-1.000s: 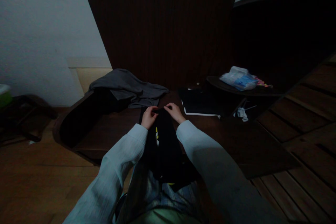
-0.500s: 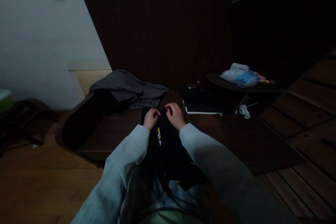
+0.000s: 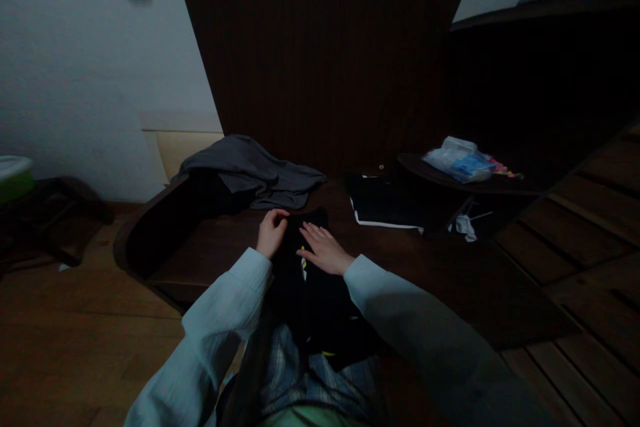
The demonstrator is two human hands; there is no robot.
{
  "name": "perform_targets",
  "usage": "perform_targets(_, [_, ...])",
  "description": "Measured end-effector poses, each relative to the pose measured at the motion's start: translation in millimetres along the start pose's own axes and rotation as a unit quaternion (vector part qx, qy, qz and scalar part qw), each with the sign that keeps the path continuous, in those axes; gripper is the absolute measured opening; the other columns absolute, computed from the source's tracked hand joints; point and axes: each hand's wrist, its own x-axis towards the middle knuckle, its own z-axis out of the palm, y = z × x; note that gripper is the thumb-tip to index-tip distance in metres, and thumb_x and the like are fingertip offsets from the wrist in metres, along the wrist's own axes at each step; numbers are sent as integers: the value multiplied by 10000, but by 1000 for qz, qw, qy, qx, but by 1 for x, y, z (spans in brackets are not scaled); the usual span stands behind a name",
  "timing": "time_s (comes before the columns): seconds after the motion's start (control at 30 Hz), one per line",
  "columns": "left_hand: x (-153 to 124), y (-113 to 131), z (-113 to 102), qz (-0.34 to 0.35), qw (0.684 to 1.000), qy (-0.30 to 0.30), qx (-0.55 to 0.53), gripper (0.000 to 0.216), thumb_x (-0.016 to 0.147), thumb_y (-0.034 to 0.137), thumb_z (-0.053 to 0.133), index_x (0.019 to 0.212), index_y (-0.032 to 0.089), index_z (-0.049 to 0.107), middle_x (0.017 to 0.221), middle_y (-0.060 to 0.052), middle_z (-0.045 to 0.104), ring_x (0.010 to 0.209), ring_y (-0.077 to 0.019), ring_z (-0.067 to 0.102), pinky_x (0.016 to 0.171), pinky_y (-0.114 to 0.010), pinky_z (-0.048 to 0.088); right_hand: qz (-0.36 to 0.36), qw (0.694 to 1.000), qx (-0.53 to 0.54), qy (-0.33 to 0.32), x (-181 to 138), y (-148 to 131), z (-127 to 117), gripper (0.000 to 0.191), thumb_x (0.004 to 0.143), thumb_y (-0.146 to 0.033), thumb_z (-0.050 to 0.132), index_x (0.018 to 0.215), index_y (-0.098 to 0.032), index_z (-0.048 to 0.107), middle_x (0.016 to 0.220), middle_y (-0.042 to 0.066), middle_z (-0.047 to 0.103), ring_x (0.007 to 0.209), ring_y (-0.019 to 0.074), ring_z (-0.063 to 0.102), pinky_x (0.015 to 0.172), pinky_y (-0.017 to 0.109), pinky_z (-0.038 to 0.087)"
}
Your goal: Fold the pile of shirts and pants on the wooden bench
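Note:
A black garment (image 3: 320, 307) with small yellow and white marks lies over the front of the dark wooden bench (image 3: 215, 247) and reaches toward my lap. At its upper left edge, my left hand (image 3: 273, 232) is closed, thumb and fingers pinching the cloth. My right hand (image 3: 325, 247) rests flat on the upper part of the garment with its fingers stretched out, beside the yellow-and-white mark. Dim light hides the garment's folds and exact kind.
A grey cloth (image 3: 255, 170) is heaped at the bench's left end. To the right lies a flat black item (image 3: 383, 203) with a white edge. A plastic bag (image 3: 460, 160) sits on a small shelf (image 3: 420, 170), crumpled white material (image 3: 466, 227) below. A dark stool (image 3: 50, 213) stands left.
My right hand has left its pinch at the garment's top edge and now lies flat on the cloth, lower down. My left hand has shifted slightly left. The view has tilted a little.

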Motion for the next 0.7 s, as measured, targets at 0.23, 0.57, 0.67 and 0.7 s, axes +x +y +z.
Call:
perform_targets(0.23, [-38,2,-38,32,968,-155,194,318,707,220,525,1017,149,541,970,-97,579,927,-237,533,853,-366,411,38,987,104,115,-3,7,-8,372,837,-369,432,1130,-163,532,1272,122,478,1203,214,400,1003,397,305])
perform_targets(0.57, [-36,-5,-41,-12,956,-147,254,616,702,360,575,1271,202,399,930,-90,599,849,-239,584,753,-330,450,302,894,300,143,-18,35,-31,117,678,-213,577,721,-197,470,522,-61,508,467,107,526,443,218,421])
perform_targets(0.67, [-35,-8,-40,-4,970,-151,190,631,679,327,603,1273,251,403,948,-65,640,806,-220,617,702,-291,464,308,870,376,81,-19,30,-34,166,668,-220,596,705,-199,436,499,-85,483,401,78,489,341,161,336])
perform_targets(0.7, [-35,-9,-41,-8,973,-153,171,613,672,316,607,1256,262,428,949,-56,652,806,-219,624,700,-286,468,299,868,389,72,-19,27,-35,163,664,-211,597,697,-197,437,501,-87,480,405,72,487,336,150,328])
